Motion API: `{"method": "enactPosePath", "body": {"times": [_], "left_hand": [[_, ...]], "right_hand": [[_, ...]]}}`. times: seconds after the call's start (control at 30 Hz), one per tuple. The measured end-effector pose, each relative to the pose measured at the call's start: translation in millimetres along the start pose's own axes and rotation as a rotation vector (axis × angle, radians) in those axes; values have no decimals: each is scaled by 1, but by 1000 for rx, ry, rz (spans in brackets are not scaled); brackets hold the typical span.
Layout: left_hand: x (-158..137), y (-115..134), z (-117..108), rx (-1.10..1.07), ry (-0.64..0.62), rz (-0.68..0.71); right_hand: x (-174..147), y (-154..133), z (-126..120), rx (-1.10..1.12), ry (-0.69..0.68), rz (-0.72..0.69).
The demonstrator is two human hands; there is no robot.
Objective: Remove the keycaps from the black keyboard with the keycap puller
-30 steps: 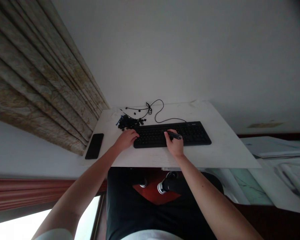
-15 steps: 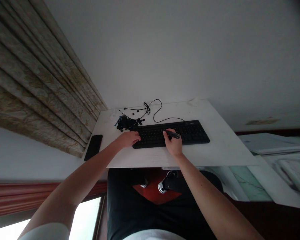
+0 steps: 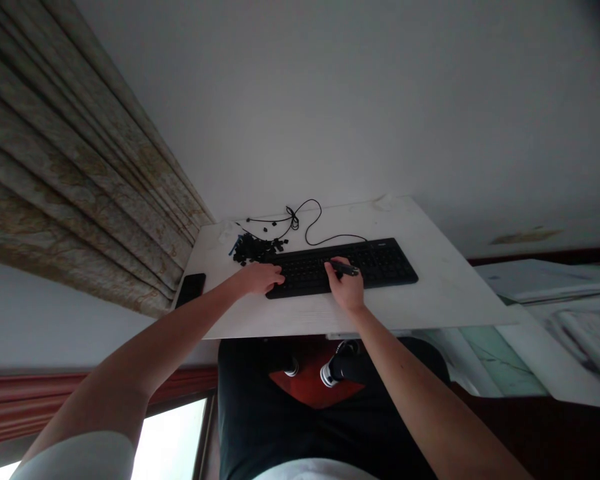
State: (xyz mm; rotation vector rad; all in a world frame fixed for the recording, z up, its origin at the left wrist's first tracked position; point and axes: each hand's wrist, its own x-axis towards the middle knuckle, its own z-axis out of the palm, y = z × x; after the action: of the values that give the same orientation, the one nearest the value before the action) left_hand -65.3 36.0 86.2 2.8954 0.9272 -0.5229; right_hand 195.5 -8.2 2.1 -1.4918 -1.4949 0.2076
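Head view: black keyboard (image 3: 343, 267) on white table (image 3: 440, 293), both hands at work on it.

Left hand (image 3: 257, 277) rests at the keyboard's left end, fingers spread loosely, clamped on nothing visible. Right hand (image 3: 347, 287) sits at the keyboard's middle front, closed round a thin dark tool (image 3: 345, 269) whose tip lies over the keys. Left of and just behind the keyboard: heap of loose black keycaps (image 3: 253, 248), so judged partly stripped; most rows appear to keep their caps, though too small to tell which. Behind the keyboard: its coiled cable (image 3: 300, 223). Well left of the keyboard: dark phone (image 3: 190, 289) at the table edge.
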Motion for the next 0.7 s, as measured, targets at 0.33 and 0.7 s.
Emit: {"method": "enactPosePath", "body": {"times": [0.33,0.7], "left_hand": [[1,-3,15,-83,161,4],[-1,6,22,11,169,30]], "right_hand": [[0,-1,0,3,-6,-1],[0,3,2,5,2,-3]]}}
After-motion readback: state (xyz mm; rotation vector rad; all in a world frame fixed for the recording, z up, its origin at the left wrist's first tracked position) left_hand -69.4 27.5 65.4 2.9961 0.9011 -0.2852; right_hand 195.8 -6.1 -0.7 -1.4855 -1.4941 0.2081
